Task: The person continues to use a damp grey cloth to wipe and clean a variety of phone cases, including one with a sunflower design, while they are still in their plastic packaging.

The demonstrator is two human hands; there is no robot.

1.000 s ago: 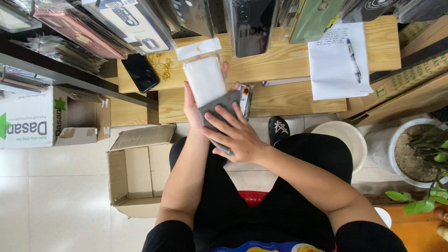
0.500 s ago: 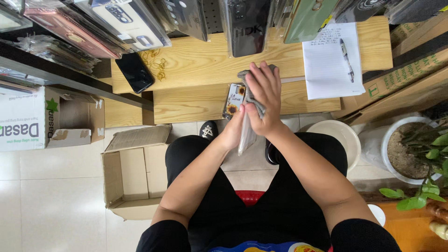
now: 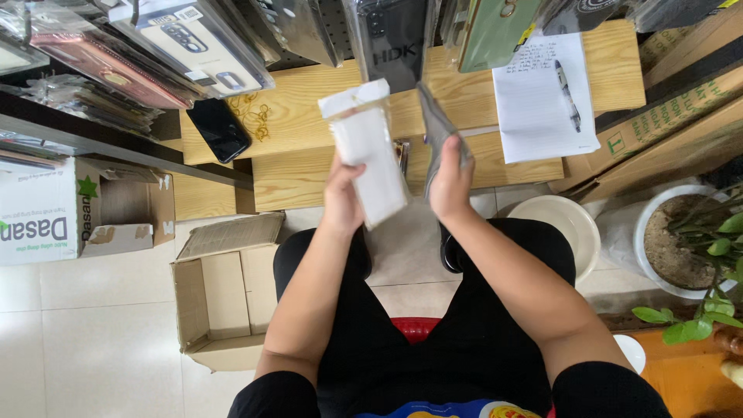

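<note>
My left hand (image 3: 342,200) grips a white flat packet (image 3: 370,151) in clear wrap, held upright over my lap. My right hand (image 3: 451,182) holds a thin grey case (image 3: 436,131) edge-on, a short way to the right of the packet. Both hands are raised in front of the low wooden bench (image 3: 309,166). The two items are apart and do not touch.
A black phone (image 3: 220,129) and rubber bands lie on the bench at left. A notepad with a pen (image 3: 543,97) lies at right. An open cardboard box (image 3: 220,290) stands on the floor left of my knee. A white bowl (image 3: 563,224) and a potted plant (image 3: 689,244) stand at right. Packaged cases hang above.
The hands were together, the right one pulling at the grey case. Now they have separated: the left holds the white packet, the right holds the grey case.
</note>
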